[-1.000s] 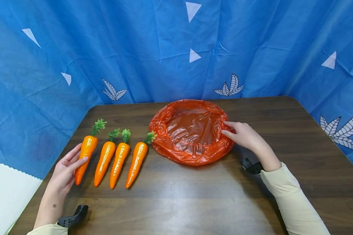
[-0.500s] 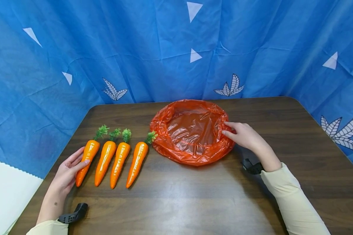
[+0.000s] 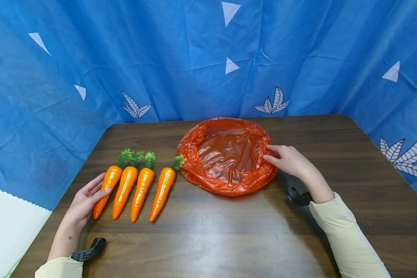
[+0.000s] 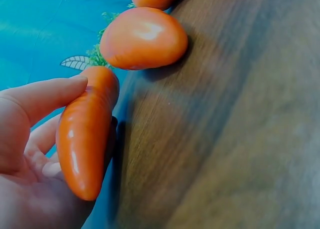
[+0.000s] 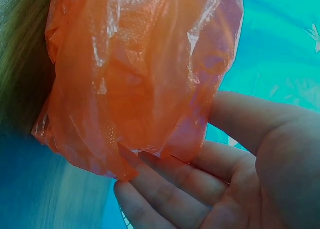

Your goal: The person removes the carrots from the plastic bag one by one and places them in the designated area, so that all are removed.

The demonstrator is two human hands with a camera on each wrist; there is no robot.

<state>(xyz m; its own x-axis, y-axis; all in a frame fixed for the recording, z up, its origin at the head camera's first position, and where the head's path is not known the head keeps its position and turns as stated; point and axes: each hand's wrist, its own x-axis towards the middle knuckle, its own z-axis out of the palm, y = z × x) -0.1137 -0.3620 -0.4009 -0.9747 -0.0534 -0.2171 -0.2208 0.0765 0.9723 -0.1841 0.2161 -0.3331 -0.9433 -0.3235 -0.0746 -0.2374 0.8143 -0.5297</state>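
Note:
My left hand (image 3: 81, 202) grips the leftmost orange carrot (image 3: 112, 177) between thumb and fingers. In the left wrist view the thumb presses on that carrot (image 4: 85, 134) near its thick end, with fingers behind it. Its green top meets the leaves of the neighbouring carrot (image 3: 126, 189). Two more carrots, one (image 3: 142, 191) in the middle and one (image 3: 163, 189) at the right, lie alongside. A red plastic bag (image 3: 226, 188) stands with its mouth spread wide. My right hand (image 3: 292, 161) pinches its right rim; in the right wrist view several fingers lie behind the bag (image 5: 135, 89).
Everything rests on a dark wooden table (image 3: 208, 239). A blue curtain (image 3: 180, 77) hangs behind the table's back edge. The rightmost carrot's leaves (image 3: 178, 162) touch or overlap the bag's left side. White cloth (image 3: 14, 224) shows at the far left.
My left hand has moved slightly down and to the right with the carrot, bringing it close to the row. The right hand and bag have hardly moved.

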